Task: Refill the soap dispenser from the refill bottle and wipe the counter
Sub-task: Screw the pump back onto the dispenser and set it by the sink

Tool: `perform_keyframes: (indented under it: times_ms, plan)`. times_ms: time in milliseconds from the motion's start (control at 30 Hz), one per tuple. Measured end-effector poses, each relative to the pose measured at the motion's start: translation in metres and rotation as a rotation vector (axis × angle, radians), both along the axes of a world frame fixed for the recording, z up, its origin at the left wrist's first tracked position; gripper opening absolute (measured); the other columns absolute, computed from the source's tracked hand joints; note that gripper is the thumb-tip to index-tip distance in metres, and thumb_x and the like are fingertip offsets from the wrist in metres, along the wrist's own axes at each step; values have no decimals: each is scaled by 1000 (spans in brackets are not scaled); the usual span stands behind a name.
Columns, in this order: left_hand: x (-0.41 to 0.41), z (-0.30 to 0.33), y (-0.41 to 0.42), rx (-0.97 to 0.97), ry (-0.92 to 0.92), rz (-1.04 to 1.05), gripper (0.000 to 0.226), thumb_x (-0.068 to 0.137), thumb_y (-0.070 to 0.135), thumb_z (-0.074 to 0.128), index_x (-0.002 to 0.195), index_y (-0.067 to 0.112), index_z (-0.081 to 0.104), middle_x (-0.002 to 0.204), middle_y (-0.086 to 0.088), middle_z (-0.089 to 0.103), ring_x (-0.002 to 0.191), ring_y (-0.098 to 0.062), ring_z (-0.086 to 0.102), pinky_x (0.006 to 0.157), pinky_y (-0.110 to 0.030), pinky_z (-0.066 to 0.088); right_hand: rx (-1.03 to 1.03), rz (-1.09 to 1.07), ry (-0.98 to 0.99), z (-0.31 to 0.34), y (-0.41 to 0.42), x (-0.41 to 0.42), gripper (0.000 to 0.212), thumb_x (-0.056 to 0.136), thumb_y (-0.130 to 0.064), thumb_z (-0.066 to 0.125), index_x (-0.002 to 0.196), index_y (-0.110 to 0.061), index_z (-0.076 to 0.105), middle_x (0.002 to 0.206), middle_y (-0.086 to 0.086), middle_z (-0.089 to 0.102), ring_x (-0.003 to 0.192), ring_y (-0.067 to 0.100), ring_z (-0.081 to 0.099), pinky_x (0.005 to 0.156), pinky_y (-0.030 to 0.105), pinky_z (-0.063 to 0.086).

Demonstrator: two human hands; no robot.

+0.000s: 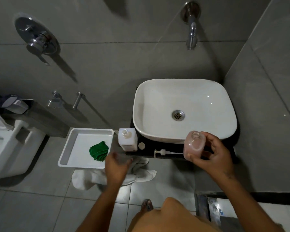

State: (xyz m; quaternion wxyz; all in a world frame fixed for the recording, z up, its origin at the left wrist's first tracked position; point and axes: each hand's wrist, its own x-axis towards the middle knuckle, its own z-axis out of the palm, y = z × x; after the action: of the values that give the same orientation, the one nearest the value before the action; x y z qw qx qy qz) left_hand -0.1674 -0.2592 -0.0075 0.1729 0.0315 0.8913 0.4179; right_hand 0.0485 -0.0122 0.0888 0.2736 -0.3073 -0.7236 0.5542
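The right hand (213, 158) holds the soap dispenser (193, 145) by its body, lifted at the front edge of the dark surface (151, 146), its neck open and pinkish soap showing well up inside. The pump (162, 152) lies loose along that front edge. The refill bottle (128, 138) stands uncapped at the surface's left end, its cap (141, 145) just beside it. The left hand (117, 164) hangs empty, fingers loosely spread. The filling looks largely done; refitting pump and cap likely remains, and wiping too, since the green cloth (98, 150) lies folded in the white tray (65, 158).
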Motion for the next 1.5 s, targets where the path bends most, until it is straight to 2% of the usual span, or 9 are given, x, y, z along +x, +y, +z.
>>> perform_keyframes:
  times_ms: [167,333,500,700,800,933,1067,1267,1500]
  plan:
    - [47,-13,51,-16,257,-536,38,80,39,74,111,16,72,110,0,69,105,-23,61,91,-36,48,-3,-13,-15,-1,2,4,77,49,-40,88,118,-53,57,122,-27,64,115,0,61,81,15,55]
    - [31,-23,109,-157,353,-684,36,93,37,71,127,26,70,127,6,70,122,-23,54,100,-38,40,0,-32,-22,1,5,10,78,50,-40,89,120,-51,57,123,-28,63,116,-1,60,80,14,55]
    - [27,-40,117,-332,391,-834,15,93,30,63,104,31,72,114,12,71,119,-22,53,92,-35,37,-1,-58,-24,1,9,11,78,49,-40,89,119,-53,57,123,-28,63,117,-1,60,82,16,56]
    - [20,-29,113,-200,429,-843,11,80,23,70,89,26,72,97,11,74,107,-21,61,90,-36,43,-5,-95,-13,-1,13,8,77,49,-36,89,117,-54,57,122,-28,63,115,0,61,80,17,56]
    - [14,2,101,129,289,-747,18,72,9,76,83,21,69,86,13,70,90,-14,67,84,-39,55,-8,-102,-16,-1,14,7,76,48,-35,87,115,-56,57,120,-31,63,114,-1,61,81,19,57]
    - [-11,76,88,330,143,-741,22,72,8,75,87,22,66,79,10,73,71,0,69,68,-13,52,-23,-106,-9,-4,13,3,75,50,-31,89,114,-54,58,118,-32,63,112,-1,62,81,20,58]
    - [-41,173,97,428,121,-833,27,74,27,85,98,27,76,89,-4,79,77,-31,74,76,-40,59,-15,-99,-22,-5,11,-3,76,54,-22,91,116,-49,57,117,-35,61,110,-7,60,77,14,55]
    - [-38,260,135,308,337,-1079,26,73,26,86,98,29,80,92,7,79,78,-20,76,74,-46,63,-8,-72,-12,-1,8,-13,80,57,-12,94,126,-31,59,123,-17,62,110,-15,56,74,8,53]
    - [-18,284,149,219,468,-1208,20,76,17,84,96,20,82,86,3,79,72,-23,73,65,-45,59,-42,-64,-3,5,3,-12,74,57,-23,94,121,-39,60,116,-24,66,104,-10,63,71,13,56]
